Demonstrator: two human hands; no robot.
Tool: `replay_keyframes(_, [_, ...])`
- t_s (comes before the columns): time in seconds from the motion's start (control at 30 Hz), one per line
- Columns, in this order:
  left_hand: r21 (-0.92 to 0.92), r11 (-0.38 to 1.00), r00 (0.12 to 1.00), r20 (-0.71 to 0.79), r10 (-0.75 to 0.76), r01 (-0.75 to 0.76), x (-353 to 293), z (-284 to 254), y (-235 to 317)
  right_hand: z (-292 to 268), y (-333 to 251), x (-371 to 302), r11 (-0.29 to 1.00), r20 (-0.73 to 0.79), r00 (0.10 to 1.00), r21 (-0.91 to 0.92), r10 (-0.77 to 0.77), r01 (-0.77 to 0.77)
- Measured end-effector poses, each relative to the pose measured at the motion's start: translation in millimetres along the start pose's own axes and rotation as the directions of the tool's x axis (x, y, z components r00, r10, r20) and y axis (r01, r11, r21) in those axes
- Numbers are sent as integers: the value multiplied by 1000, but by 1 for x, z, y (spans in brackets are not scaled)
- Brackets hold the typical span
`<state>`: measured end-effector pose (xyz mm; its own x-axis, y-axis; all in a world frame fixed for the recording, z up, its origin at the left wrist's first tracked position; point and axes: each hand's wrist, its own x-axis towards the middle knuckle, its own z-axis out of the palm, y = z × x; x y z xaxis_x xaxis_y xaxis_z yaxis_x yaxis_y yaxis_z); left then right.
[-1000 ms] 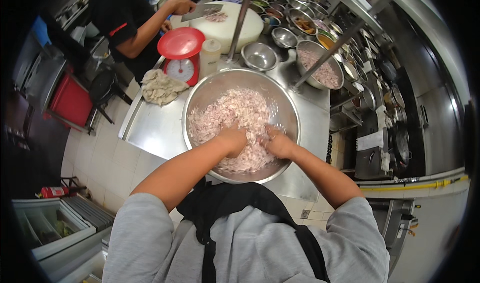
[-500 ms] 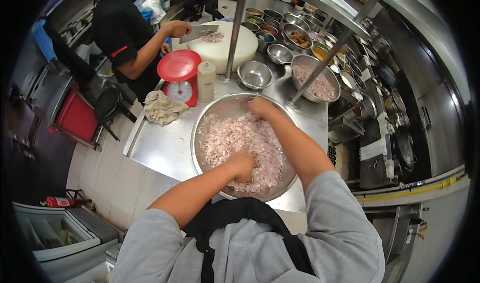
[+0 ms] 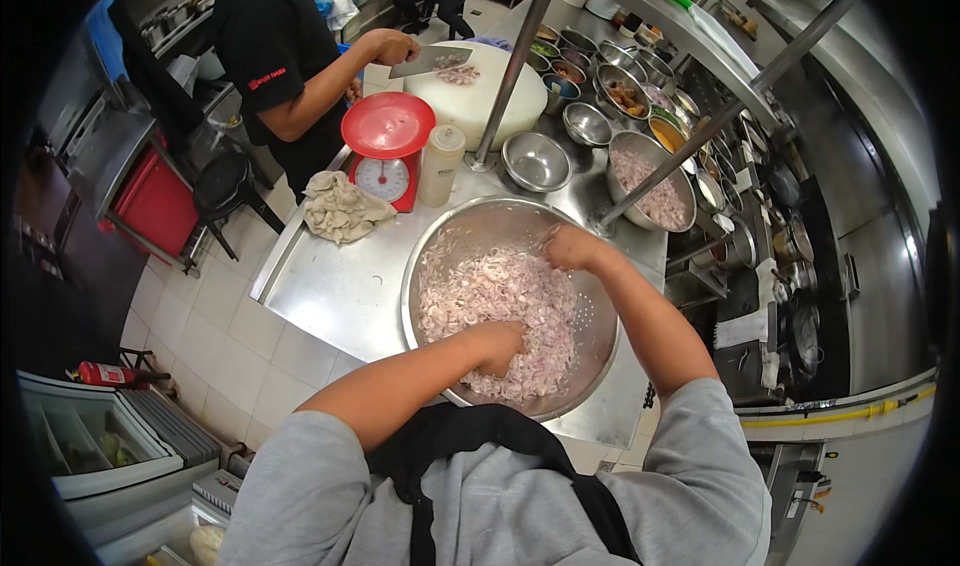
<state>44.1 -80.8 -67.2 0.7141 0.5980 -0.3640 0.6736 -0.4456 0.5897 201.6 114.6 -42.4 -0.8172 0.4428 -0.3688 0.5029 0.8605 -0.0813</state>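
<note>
A large steel colander (image 3: 598,321) with small holes in its wall stands on the steel table in front of me. It holds a heap of thinly sliced pale pink shallots (image 3: 480,291). My left hand (image 3: 497,348) is pushed into the near part of the heap, its fingers buried in the slices. At the far right inner wall, my right hand (image 3: 570,248) reaches down over the rim with curled fingers at the edge of the heap. Whatever those fingers hold is hidden beneath the hand.
Left of the colander are a crumpled cloth (image 3: 343,208), a red scale (image 3: 388,131) and a squeeze bottle (image 3: 440,166). Beyond stand an empty steel bowl (image 3: 537,161), a shelf post (image 3: 515,76) and another shallot bowl (image 3: 650,181). A co-worker's hand holds a cleaver (image 3: 432,60) over a white chopping block (image 3: 480,96).
My right hand has moved from the far rim down and right along the inner wall. The heap has drawn away from the right wall, baring the holes. My left hand stays in the slices.
</note>
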Motion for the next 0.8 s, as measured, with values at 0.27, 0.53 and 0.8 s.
replay_keyframes(0.27, [82,996,999,10,36,-37,-3,-9,-3,-50,-88,103,985,11,988,77,155,-156])
replay_keyframes(0.53, [264,964,993,117,13,-44,6,-7,8,-32,-166,47,937,137,927,40,-349,347])
replay_keyframes(0.8, [329,943,995,-103,-7,41,-6,2,41,-25,-141,71,724,-184,977,658,-111,206])
